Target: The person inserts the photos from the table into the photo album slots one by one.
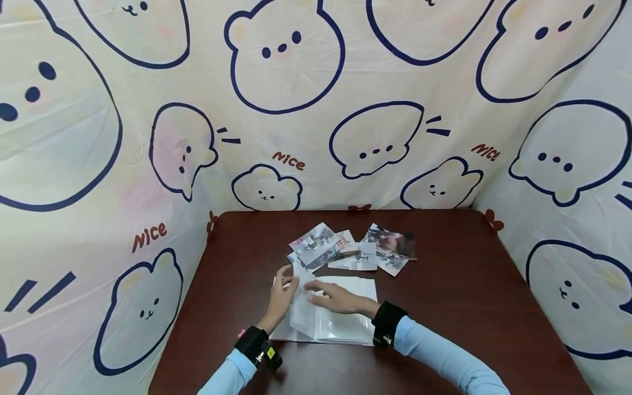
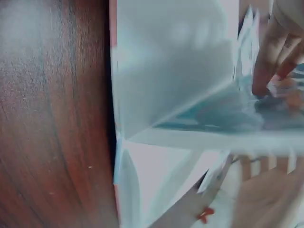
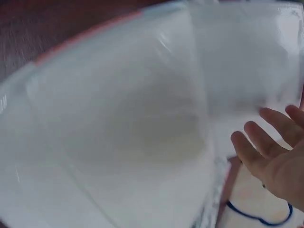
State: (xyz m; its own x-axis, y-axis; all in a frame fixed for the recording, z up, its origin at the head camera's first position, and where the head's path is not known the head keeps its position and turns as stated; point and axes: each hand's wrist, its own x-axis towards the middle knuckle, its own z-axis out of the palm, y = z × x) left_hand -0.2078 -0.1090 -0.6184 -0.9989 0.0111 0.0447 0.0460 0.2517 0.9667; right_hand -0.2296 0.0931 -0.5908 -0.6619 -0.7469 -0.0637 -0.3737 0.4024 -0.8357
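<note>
An open album (image 1: 344, 329) with white pages and clear sleeves lies on the table. One page (image 1: 303, 312) stands raised from the spine, leaning left. My left hand (image 1: 281, 293) is at the outer edge of this page; in the left wrist view its blurred fingers (image 2: 266, 166) lie side by side behind the page. My right hand (image 1: 338, 299) reaches in from the other side, its fingers spread and apart in the right wrist view (image 3: 273, 152). Beyond the raised page, blurred teal shapes show beneath the right fingertips in the left wrist view.
Just behind the album lies a loose, overlapping heap of printed photos (image 1: 316, 244), with darker ones (image 1: 395, 244) at its right. The brown table (image 1: 459, 307) ends at a cloth backdrop (image 1: 316, 131) with bear drawings. Both wrists wear black bands (image 1: 390, 323).
</note>
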